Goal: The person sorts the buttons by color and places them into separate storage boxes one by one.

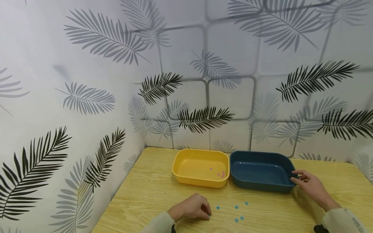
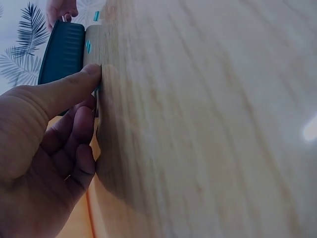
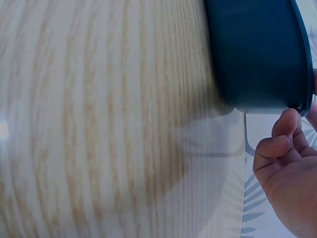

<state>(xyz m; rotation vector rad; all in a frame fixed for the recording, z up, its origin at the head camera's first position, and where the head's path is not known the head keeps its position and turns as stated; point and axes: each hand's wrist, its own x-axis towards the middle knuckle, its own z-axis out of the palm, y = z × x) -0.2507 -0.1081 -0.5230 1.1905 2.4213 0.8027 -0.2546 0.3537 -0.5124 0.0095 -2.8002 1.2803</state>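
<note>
My left hand [image 1: 192, 207] is low over the wooden table, thumb and fingertips drawn together at the surface. A small blue button [image 2: 98, 89] shows at those fingertips in the left wrist view, mostly hidden by the thumb. Several more blue buttons [image 1: 236, 207] lie loose to the right of this hand. With thumb and fingers, my right hand [image 1: 313, 189] pinches the right rim of a dark blue rectangular basin [image 1: 262, 187]. Left of it, almost touching, stands a yellow basin [image 1: 198, 182] with several pink buttons [image 1: 218, 174] in its right part.
The light wooden table [image 1: 145, 181] runs back to a wall [image 1: 186, 139] with a leaf pattern. Both basins stand near the table's back edge. Another wall [image 1: 73, 145] closes off the left side.
</note>
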